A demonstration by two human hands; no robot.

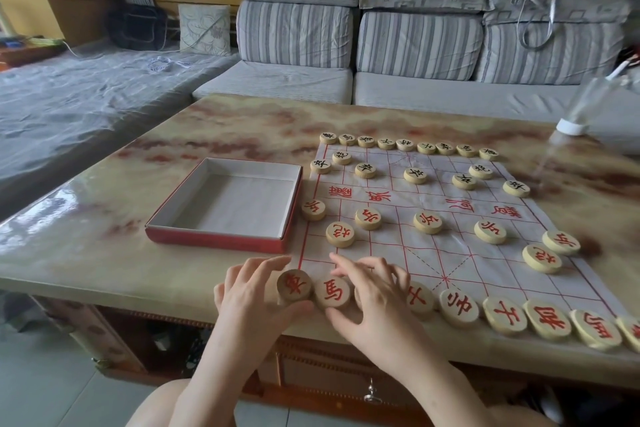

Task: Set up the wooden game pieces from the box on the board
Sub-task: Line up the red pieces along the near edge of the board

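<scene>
Well, the box (214, 241) lies empty on the bench (104, 218), so we judge this to be final tidying. Our left hand (249, 298) holds the red chariot piece (294, 286) in a narrow grip at the paper board's (485, 270) near-left corner. We should seat it squarely on the corner crossing (lightly, since the sheet may creep). Just beside it sits the horse piece (332, 293). Our right hand (374, 302) arches over the next piece, and we cannot tell whether its grip holds anything.

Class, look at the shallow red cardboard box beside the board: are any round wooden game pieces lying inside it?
No, the shallow red cardboard box shows only its bare white bottom.
</scene>
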